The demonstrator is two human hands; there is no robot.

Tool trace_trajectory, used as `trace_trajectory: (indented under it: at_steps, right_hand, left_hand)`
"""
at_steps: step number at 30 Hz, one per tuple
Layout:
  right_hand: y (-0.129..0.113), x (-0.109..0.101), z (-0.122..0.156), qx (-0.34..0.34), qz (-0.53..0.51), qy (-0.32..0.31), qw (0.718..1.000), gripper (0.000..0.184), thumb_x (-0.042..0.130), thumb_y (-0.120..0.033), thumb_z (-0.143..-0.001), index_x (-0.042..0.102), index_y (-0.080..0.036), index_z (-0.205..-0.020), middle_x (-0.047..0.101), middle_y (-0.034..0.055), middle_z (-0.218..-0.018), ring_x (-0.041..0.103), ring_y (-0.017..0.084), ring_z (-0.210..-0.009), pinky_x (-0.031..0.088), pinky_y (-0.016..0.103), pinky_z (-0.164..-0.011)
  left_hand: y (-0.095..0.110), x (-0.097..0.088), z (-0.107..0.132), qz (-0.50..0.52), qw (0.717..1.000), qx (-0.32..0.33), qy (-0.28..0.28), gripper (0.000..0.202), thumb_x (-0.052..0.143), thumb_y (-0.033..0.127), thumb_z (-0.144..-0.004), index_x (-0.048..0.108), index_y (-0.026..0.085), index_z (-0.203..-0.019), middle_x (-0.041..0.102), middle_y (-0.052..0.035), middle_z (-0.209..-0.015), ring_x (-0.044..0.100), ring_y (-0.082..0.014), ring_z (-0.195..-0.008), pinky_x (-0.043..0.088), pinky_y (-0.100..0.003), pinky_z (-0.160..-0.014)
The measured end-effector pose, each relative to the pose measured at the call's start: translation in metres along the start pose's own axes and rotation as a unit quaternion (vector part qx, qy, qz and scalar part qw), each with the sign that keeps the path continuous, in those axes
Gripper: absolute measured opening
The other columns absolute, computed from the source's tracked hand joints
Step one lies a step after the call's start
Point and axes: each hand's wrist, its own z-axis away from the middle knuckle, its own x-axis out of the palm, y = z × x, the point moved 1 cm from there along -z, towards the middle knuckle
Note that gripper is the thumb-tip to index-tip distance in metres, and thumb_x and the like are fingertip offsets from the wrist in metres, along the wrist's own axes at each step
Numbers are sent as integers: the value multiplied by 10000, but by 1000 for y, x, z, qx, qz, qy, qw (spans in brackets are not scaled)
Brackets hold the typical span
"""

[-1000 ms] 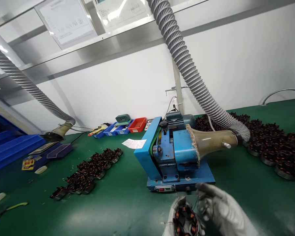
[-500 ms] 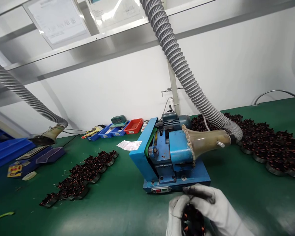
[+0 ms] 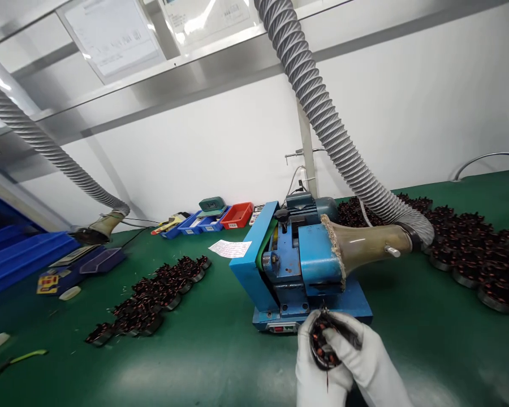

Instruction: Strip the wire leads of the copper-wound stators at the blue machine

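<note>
Green tabletop [image 3: 203,350] below and all round the fingers. Blue belt machine [image 3: 305,271] dead ahead, base just beyond the fingertips. Grey extraction hose [image 3: 322,118] coming down from above into a funnel [image 3: 369,244], up and right of the fingers. Big heap of wound stators [image 3: 470,243] well off to the right; shorter row of stators [image 3: 156,291] well off to the left.

Left hand [image 3: 318,379], gloved, cupping one stator [image 3: 322,342] from below and left. Right hand [image 3: 365,362], gloved, wrapped over its right side, fingers [image 3: 343,334] curled across the rim. Both sets of fingers closed on that stator, held between them, clear of the tabletop. Neither hand nearer: both on it. Ring face tilted up toward the camera, bore axis roughly up and back; exact tilt hard to tell. Thin wire strand [image 3: 326,387] trailing down over the left glove.
</note>
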Motion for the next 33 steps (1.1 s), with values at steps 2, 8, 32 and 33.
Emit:
trace_trajectory:
  at_steps: [2, 8, 32, 33]
  right_hand:
    - [8, 4, -8, -25, 28, 24, 999, 362, 780, -458, -591, 766, -168, -806, 771, 127, -897, 692, 320, -865, 525, 427, -840]
    - [17, 1, -35, -45, -4, 62, 997, 310, 757, -435, -616, 765, -171, -780, 773, 109, -848, 689, 309, -860, 520, 424, -846]
    - [35, -6, -5, -136, 87, 83, 983, 219, 703, -409, -658, 780, -214, -722, 780, 94, -790, 725, 279, -754, 598, 300, -674]
    - [39, -5, 2, -171, 114, 82, 975, 220, 676, -414, -685, 784, -229, -738, 781, 89, -807, 727, 277, -769, 599, 299, -683]
  left_hand:
    - [7, 9, -9, 31, 999, -18, -11, 368, 564, 321, -673, 576, 190, -1017, 716, -132, -1014, 693, -243, -920, 564, -335, -813]
    - [28, 23, -25, 121, 987, -35, -101, 434, 667, 270, -612, 552, 156, -1015, 697, -148, -1061, 674, -240, -961, 526, -347, -888]
    - [-1, -1, -8, 203, 966, -115, -110, 285, 705, 333, -659, 650, 246, -924, 699, -66, -992, 656, -239, -984, 521, -319, -861]
    - [-7, -11, -3, 215, 961, -128, -116, 246, 677, 368, -700, 666, 255, -918, 699, -65, -1013, 642, -247, -1024, 507, -330, -894]
